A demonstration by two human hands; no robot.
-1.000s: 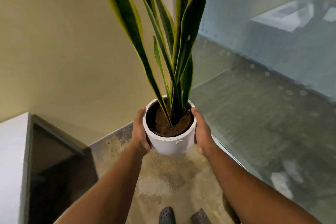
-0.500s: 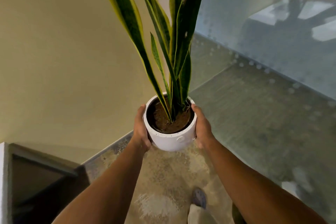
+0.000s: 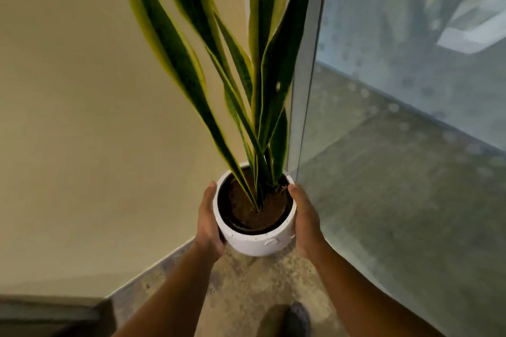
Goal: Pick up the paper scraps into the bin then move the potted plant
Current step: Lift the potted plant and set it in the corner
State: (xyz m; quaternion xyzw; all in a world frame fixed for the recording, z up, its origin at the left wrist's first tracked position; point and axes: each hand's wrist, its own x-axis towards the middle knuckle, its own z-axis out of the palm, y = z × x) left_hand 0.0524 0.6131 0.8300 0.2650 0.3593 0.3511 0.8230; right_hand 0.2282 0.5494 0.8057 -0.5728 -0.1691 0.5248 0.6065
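Between a cream wall (image 3: 82,117) and a glass panel (image 3: 397,172), the potted plant (image 3: 254,216) is held above the mottled floor (image 3: 246,287). Left hand (image 3: 209,224) and right hand (image 3: 305,219) press flat against opposite sides of the white pot, fingers curled around it. Long green leaves (image 3: 178,57) with yellow edges rise from brown soil. A small raised mark shows on the pot's front; no writing can be read. A dark shoe (image 3: 297,319) shows below.

upright potted plant (image 3: 254,230), white pot, long yellow-edged leaves.
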